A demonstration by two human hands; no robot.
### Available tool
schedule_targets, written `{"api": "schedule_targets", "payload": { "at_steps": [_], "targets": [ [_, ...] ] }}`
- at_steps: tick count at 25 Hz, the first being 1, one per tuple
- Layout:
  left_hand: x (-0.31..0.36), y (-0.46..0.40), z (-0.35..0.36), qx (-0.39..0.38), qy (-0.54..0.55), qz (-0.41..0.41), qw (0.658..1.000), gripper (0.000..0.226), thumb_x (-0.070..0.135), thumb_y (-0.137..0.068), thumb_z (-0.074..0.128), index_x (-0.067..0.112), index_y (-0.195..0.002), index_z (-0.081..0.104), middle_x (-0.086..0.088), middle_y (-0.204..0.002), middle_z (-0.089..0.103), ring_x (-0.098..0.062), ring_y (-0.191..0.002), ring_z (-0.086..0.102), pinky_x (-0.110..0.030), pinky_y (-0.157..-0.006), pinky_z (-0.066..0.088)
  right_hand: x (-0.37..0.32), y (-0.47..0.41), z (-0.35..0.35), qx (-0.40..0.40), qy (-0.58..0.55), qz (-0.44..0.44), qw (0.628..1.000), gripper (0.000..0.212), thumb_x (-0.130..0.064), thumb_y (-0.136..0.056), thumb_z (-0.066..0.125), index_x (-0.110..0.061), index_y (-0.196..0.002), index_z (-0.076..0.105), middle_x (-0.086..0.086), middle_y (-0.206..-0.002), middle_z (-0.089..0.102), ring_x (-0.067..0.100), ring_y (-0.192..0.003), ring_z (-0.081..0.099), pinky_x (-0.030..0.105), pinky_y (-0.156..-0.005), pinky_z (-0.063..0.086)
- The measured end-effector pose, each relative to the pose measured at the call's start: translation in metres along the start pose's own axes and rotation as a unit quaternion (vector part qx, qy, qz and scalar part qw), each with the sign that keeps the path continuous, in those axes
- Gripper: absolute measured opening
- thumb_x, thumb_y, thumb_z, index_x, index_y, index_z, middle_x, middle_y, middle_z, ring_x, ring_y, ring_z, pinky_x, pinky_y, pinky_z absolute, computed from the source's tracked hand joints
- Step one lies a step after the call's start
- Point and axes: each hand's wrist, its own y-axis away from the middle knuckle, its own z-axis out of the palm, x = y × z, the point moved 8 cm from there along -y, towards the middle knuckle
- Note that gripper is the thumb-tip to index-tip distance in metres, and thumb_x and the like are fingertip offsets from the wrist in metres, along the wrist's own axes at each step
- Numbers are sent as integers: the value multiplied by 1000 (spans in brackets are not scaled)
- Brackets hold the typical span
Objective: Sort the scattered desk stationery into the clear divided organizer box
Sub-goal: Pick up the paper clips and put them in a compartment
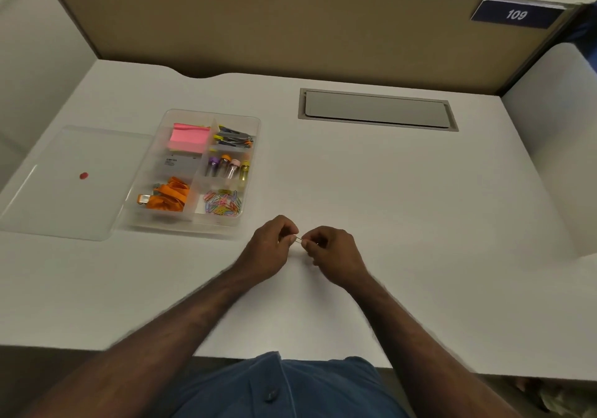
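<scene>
The clear divided organizer box stands open on the white desk at the left. Its compartments hold pink sticky notes, binder clips, small capped tubes, an orange lanyard, a grey card and coloured paper clips. Just in front of the box's near right corner, my left hand and my right hand pinch the two ends of one small pale paper clip between fingertips, a little above the desk.
The box's clear lid, marked with a red dot, lies flat to the left of the box. A grey cable hatch is set into the desk at the back right. A tan partition runs along the back, and white side panels close in both ends.
</scene>
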Motion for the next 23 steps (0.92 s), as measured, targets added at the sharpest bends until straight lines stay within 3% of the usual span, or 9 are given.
{"api": "schedule_targets", "payload": {
  "at_steps": [2,5,7,11,14,16,23],
  "targets": [
    [1,-1,-17,38,23,-23,999,8,10,-95,65,17,-100,63,5,-94,68,-7,-88,62,-10,-74,47,-14,-10,1,-4,-41,-15,999,6,-28,-94,72,-25,-92,77,-6,-82,76,12,-73,73,36,-72,63],
    [2,-2,-45,93,36,-37,994,10,11,-96,65,17,-103,64,7,-97,68,-3,-92,63,-9,-77,49,-40,-24,6,-15,-91,-42,995,7,-18,-97,71,-15,-99,78,-1,-84,76,8,-71,72,20,-61,59],
    [1,-3,-61,121,31,-42,991,11,12,-96,66,17,-106,64,5,-100,68,-5,-94,63,-8,-77,50,-56,-32,11,-19,-93,-63,993,9,-17,-97,71,-14,-102,78,1,-85,77,10,-74,72,18,-59,58],
    [-9,-1,-94,170,14,-56,984,14,11,-96,65,17,-109,65,5,-103,67,-3,-93,62,-2,-75,46,-90,-47,28,-23,-74,-92,993,9,-21,-98,71,-18,-101,78,-2,-86,76,17,-73,73,32,-70,64],
    [-21,0,-122,194,23,-41,980,19,8,-94,67,16,-111,65,4,-108,68,-6,-98,64,-11,-83,52,-120,-58,44,-15,-61,-113,992,9,-24,-98,71,-22,-102,79,-6,-91,77,16,-84,73,43,-83,64],
    [-33,1,-143,213,40,-39,975,23,5,-93,67,14,-114,65,2,-112,69,-10,-102,65,-19,-83,56,-139,-64,55,-4,-52,-125,991,11,-22,-97,71,-21,-103,80,-6,-92,77,15,-86,73,45,-83,64],
    [-89,8,-221,243,55,-40,968,20,11,-94,67,19,-113,66,5,-110,71,-10,-99,66,-20,-83,57,-170,-74,90,71,13,-85,994,19,-23,-95,70,-22,-112,80,-5,-106,79,11,-87,73,44,-87,63]
  ]
}}
